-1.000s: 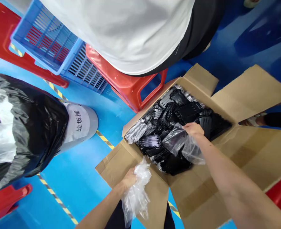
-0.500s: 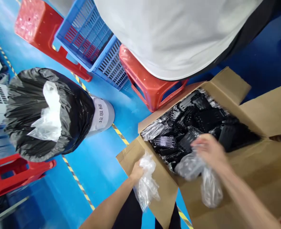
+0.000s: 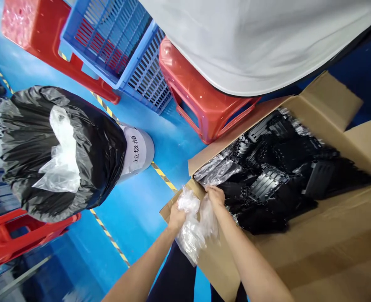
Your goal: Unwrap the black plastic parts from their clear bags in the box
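My left hand (image 3: 176,218) is closed on a crumpled bunch of clear plastic bags (image 3: 190,235) at the near left corner of an open cardboard box (image 3: 314,247). My right hand (image 3: 216,194) pinches another clear plastic bag (image 3: 208,218) right against that bunch, so both hands meet over the box's edge. The box holds several black plastic parts (image 3: 279,176), some in clear wrapping (image 3: 216,170).
A grey bin lined with a black bag (image 3: 62,151) stands to the left, with clear plastic inside. Red stools (image 3: 201,96) and blue crates (image 3: 122,46) lie beyond on the blue floor. Another person in a white shirt (image 3: 260,37) sits above the box.
My right hand lifted a clear bag out of the box and carried it left to my left hand's bunch. The view swung left, bringing the bin further in.
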`<state>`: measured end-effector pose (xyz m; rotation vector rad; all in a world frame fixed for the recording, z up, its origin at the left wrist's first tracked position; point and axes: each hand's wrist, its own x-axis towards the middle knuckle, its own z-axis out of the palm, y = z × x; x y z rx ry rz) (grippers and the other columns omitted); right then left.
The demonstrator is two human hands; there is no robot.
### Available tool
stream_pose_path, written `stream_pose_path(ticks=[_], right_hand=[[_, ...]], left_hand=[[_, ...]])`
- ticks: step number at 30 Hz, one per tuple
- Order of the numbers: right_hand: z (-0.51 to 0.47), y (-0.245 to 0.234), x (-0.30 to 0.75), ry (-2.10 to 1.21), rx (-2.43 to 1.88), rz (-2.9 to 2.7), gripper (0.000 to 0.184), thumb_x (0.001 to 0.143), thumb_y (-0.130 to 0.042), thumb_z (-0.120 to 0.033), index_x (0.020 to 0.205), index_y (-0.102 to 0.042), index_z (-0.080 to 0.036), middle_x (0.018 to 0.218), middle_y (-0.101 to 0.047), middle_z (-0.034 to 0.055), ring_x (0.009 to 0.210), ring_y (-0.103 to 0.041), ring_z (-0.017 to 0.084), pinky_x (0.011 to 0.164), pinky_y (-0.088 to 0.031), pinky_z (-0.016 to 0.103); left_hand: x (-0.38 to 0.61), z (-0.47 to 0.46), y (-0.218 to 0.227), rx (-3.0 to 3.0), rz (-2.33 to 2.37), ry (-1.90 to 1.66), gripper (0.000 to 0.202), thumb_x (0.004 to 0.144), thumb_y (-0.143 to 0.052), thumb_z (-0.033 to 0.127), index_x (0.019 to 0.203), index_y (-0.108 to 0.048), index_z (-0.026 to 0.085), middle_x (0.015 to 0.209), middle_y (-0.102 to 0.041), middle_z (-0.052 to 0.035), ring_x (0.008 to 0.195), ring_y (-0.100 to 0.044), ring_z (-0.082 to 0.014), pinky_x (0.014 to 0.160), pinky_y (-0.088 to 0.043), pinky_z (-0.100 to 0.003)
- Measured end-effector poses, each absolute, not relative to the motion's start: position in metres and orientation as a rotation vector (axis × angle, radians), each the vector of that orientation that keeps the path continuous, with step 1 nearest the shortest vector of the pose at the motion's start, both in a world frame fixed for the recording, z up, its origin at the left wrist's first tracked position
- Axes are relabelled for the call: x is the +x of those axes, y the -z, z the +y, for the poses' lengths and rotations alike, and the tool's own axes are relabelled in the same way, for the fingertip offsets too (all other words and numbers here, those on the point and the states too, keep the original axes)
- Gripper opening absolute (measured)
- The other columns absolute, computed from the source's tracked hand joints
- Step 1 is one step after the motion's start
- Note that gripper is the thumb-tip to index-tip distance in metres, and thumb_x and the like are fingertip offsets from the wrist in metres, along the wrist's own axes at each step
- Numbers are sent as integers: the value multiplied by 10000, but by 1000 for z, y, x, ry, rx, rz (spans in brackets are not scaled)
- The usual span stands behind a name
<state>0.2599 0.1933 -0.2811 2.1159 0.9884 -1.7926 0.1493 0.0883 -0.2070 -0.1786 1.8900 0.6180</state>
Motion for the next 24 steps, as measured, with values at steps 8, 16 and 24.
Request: stream_pose_path(ticks=[8,16,24], right_hand=[[244,151,370,1932,2425,1179,249,618,-615,-438,579,-513,-214,669,-571,11,619,-542,182,532,-401,280],[235,167,405,1725,2236,1278,139,500,-618,-180,625,-572,-219,549,-579,-35,539,-526,172,545,-391,280],[176,306,264,1826,2153,889,246,880,-559,-377,880,-598,-135,848,-614,18,735,-590,136,682,-506,309]], left_hand=[[171,81,196,-139,1848,-610,161,806,-610,195,943,-591,113,799,-619,6,687,-593,-109,645,-523,-273],[182,71,201,-160,1851,-580,135,834,-581,228,905,-584,114,774,-602,10,630,-568,-86,583,-508,-237],[177,70,206,-144,1888,-624,99,789,-620,155,877,-599,113,837,-639,-1,738,-606,-113,703,-524,-283]])
